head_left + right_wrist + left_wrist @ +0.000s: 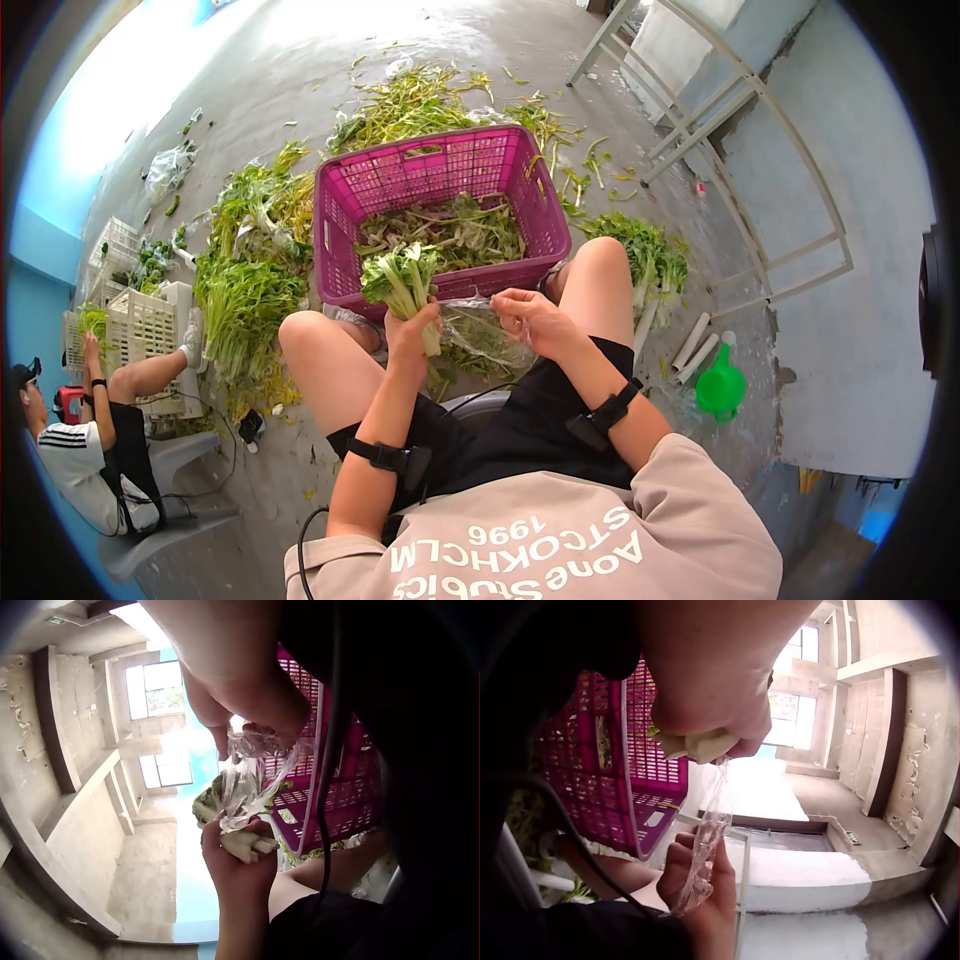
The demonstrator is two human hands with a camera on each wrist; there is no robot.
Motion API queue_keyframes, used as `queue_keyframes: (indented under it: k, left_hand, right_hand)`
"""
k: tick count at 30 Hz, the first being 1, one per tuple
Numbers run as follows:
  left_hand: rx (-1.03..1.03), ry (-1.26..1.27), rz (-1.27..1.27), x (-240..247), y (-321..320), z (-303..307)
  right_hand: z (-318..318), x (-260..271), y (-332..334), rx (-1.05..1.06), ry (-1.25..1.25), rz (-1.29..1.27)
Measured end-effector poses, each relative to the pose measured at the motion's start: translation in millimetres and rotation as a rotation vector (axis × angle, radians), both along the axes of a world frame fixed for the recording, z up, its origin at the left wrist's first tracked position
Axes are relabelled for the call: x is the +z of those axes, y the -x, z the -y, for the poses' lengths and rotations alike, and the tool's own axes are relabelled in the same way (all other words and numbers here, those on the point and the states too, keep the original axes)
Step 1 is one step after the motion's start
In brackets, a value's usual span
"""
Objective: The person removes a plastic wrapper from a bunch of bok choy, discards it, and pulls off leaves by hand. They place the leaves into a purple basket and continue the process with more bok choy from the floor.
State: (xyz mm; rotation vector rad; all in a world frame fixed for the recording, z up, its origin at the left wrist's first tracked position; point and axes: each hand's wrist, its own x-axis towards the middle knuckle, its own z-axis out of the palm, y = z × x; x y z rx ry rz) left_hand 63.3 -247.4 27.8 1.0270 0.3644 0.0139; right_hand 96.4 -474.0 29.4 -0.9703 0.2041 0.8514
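A short bunch of celery (400,280) with leafy tops and pale cut stalks stands upright in my left hand (408,338), which grips it round the stalks. Clear plastic film (255,776) runs from the bunch to my right hand (535,322), whose fingers pinch it. In the left wrist view the film (709,840) is stretched thin between both hands, and the right hand (694,874) is below the left. The stalk ends (247,844) poke out beside the left thumb in the right wrist view. Both hands are just in front of a purple plastic crate (440,280).
Leafy trimmings (450,230) lie inside the crate. Heaps of greens (250,310) cover the floor to the left, behind and right (640,255). At the right are a metal frame (740,150), white tubes (693,345) and a green plastic container (720,385). Another person (90,450) sits at the left.
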Motion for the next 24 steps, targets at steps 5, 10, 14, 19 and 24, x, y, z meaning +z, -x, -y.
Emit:
queue_keyframes:
  k: [5,10,14,19,24]
  left_hand:
    - [-0.089,0.036,0.030,-3.1,-0.5,0.7]
    - [-0.129,-0.049,-0.001,-8.6,1.5,7.4]
    - [-0.137,-0.026,-0.025,-8.4,0.9,9.7]
    - [-0.138,0.024,-0.123,-7.9,1.3,5.9]
    - [-0.182,0.049,-0.166,-24.3,6.1,18.8]
  right_hand:
    - [-3.3,1.7,0.1,-0.219,0.036,0.103]
    - [-7.2,-3.3,1.1,-0.286,0.326,0.305]
    - [-5.6,-5.0,-3.7,-0.326,0.237,0.358]
    - [6.4,5.6,-2.0,-0.274,-0.050,0.108]
    - [-0.2,19.4,10.6,-0.073,-0.153,-0.018]
